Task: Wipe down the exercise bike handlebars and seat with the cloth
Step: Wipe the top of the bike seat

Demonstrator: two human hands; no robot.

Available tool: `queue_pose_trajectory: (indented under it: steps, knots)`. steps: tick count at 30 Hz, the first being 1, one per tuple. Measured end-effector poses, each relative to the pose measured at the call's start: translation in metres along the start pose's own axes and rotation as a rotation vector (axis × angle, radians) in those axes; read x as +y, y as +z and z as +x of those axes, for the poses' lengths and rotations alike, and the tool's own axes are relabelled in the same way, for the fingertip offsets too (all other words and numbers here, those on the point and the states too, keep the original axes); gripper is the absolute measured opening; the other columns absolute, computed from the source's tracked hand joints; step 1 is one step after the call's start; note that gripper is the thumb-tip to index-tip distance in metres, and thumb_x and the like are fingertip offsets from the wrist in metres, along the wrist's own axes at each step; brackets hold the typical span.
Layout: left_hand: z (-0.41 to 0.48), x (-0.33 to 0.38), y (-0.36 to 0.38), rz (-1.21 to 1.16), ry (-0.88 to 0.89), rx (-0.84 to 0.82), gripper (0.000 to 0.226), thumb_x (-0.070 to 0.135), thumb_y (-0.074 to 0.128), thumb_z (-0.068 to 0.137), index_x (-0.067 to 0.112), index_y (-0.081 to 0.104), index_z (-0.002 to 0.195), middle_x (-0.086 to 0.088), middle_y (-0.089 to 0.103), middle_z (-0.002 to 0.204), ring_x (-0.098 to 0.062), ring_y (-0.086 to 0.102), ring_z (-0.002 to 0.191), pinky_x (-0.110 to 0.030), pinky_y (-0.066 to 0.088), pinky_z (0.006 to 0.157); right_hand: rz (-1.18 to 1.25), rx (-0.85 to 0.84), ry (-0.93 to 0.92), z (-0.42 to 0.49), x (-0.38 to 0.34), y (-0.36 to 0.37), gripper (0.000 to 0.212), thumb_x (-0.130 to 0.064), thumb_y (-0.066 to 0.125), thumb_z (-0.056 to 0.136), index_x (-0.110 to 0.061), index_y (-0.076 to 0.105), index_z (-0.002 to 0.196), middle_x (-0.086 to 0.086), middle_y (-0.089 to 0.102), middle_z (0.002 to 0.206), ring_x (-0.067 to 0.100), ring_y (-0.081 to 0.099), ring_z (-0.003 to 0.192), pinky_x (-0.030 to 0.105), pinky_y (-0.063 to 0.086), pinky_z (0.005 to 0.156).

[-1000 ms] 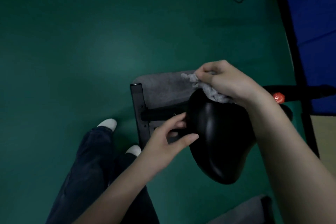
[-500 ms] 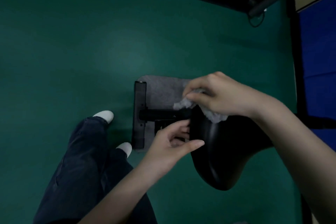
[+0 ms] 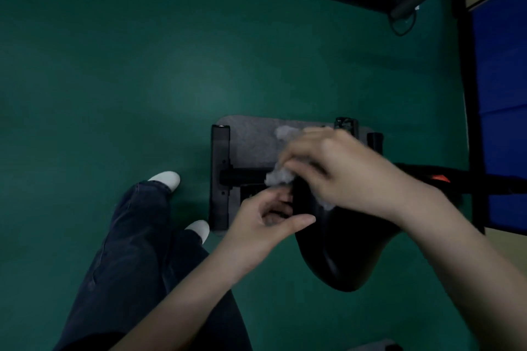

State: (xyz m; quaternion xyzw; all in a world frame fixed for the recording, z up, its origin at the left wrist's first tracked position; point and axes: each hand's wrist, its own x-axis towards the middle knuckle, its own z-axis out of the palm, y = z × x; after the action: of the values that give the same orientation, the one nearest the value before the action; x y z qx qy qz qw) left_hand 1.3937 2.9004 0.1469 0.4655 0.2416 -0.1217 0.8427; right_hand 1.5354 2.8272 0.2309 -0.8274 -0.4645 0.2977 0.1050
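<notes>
You are clutching the cloth (image 3: 281, 177) in your right hand (image 3: 342, 171), fingers bunched round it. You are pressing the wad onto the far left corner of the seat (image 3: 342, 253), where the black padding is curving away. Balling the cloth up is giving you a firm pad for that rounded edge, and the blur on the hand is fitting a rubbing stroke.

Your left hand (image 3: 265, 222) is sitting at the seat's left rim, thumb lying over the top and fingers curled just beside the edge. I am reading that as bracing, so the saddle is not twisting under the wiping. Whether those fingers are actually clamping the rim or only touching it, I cannot tell in this dim light.

The seat is hanging above the bike's base bar (image 3: 220, 179) and the grey mat (image 3: 248, 139), right of your legs (image 3: 137, 236). Its broad near part is lying uncovered, so I am judging the seat only partly wiped. The handlebars are not showing here.
</notes>
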Motion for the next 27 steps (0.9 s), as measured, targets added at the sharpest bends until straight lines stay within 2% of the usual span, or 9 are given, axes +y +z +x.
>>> queue_pose_trajectory:
  steps: [3,5,10,12,14,18,20,22,27]
  knots:
    - [-0.007,-0.003,0.005,-0.015,0.016,-0.018,0.037,0.027,0.071,0.066,0.012,0.064,0.099,0.0,0.067,0.094,-0.005,0.063,0.087,-0.014,0.05,0.076,-0.069,-0.141,-0.102,-0.008,-0.009,0.003,0.014,-0.018,0.054,0.094,-0.015,0.068,0.093,-0.005,0.064,0.088,0.012,0.057,0.091,0.036,0.042,0.089]
    - [-0.01,-0.005,0.008,-0.037,0.011,-0.001,0.033,0.029,0.069,0.067,0.019,0.063,0.098,0.006,0.066,0.093,0.004,0.063,0.084,-0.01,0.048,0.073,-0.068,-0.142,-0.105,-0.007,-0.006,0.0,0.016,-0.019,0.053,0.095,-0.014,0.068,0.095,-0.003,0.065,0.089,0.013,0.057,0.092,0.036,0.043,0.088]
    - [-0.007,-0.007,0.007,0.025,0.018,0.037,0.042,0.036,0.071,0.063,0.042,0.059,0.104,0.015,0.063,0.09,0.011,0.06,0.081,-0.007,0.045,0.073,0.067,0.061,0.151,0.013,0.013,-0.009,0.013,-0.015,0.057,0.093,-0.012,0.07,0.093,-0.007,0.068,0.082,0.008,0.061,0.087,0.021,0.043,0.079]
    - [-0.007,-0.006,0.005,0.051,0.018,0.025,0.043,0.037,0.071,0.064,0.041,0.06,0.105,0.016,0.066,0.088,0.009,0.06,0.084,-0.008,0.046,0.075,0.15,0.11,0.302,0.016,0.029,-0.013,0.013,-0.017,0.057,0.093,-0.019,0.069,0.089,-0.009,0.066,0.076,0.004,0.057,0.082,0.018,0.041,0.073]
    - [-0.006,-0.006,0.003,0.07,0.018,0.01,0.045,0.037,0.072,0.064,0.037,0.061,0.108,0.018,0.068,0.09,0.005,0.062,0.087,-0.011,0.047,0.078,0.343,0.168,0.428,0.013,0.045,-0.013,0.015,-0.018,0.056,0.094,-0.021,0.068,0.085,0.001,0.07,0.084,0.008,0.059,0.085,0.026,0.045,0.082]
    - [-0.003,-0.001,-0.001,0.117,0.004,-0.028,0.06,0.033,0.072,0.065,0.017,0.06,0.122,-0.005,0.068,0.102,-0.005,0.064,0.089,-0.013,0.048,0.081,0.722,0.425,0.579,-0.015,0.059,0.002,0.018,-0.017,0.053,0.097,-0.02,0.067,0.085,-0.001,0.068,0.088,0.012,0.061,0.088,0.033,0.045,0.089]
    - [-0.002,0.005,-0.003,0.168,0.0,-0.052,0.059,0.031,0.071,0.066,0.014,0.06,0.122,-0.005,0.068,0.099,-0.005,0.064,0.088,-0.013,0.048,0.081,0.653,0.553,0.68,-0.027,0.061,0.012,0.016,-0.02,0.053,0.096,-0.02,0.066,0.087,-0.001,0.069,0.088,0.018,0.063,0.092,0.036,0.046,0.092]
    - [-0.002,0.014,-0.004,0.243,-0.015,-0.085,0.051,0.031,0.071,0.07,0.018,0.062,0.118,0.001,0.07,0.094,-0.005,0.065,0.09,-0.014,0.048,0.083,0.493,0.665,0.757,-0.035,0.053,0.019,0.016,-0.019,0.053,0.095,-0.023,0.065,0.085,-0.004,0.067,0.079,0.016,0.062,0.087,0.025,0.045,0.082]
    - [0.002,0.033,-0.007,0.405,-0.036,-0.15,0.026,0.02,0.069,0.079,0.027,0.065,0.104,0.004,0.071,0.094,-0.003,0.065,0.091,-0.011,0.048,0.081,0.245,0.796,0.725,-0.052,0.026,0.03,0.017,-0.01,0.049,0.096,-0.005,0.065,0.1,0.016,0.069,0.089,0.031,0.063,0.086,0.029,0.04,0.074]
